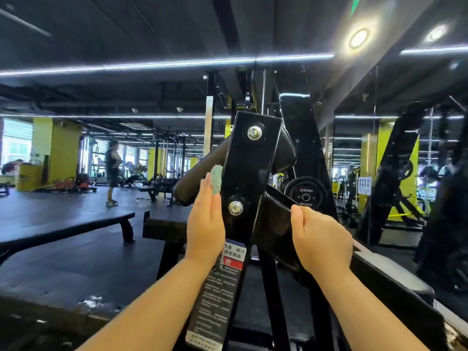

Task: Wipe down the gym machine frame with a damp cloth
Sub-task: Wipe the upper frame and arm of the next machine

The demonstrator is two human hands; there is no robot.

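The left hand (205, 229) lies with straight fingers pressing the green cloth (216, 179), at its fingertips, against the left edge of the machine frame (249, 168). The right hand (321, 239) grips the frame's side bracket, fingers curled behind it. Beyond them hangs a weight plate (305, 196).

A dark floor (88, 262) carried the black machine frame (249, 173). Left of the frame, a low black platform (63, 224) stood on it. Farther left and behind, a person (112, 171) stood beside red equipment (76, 183).
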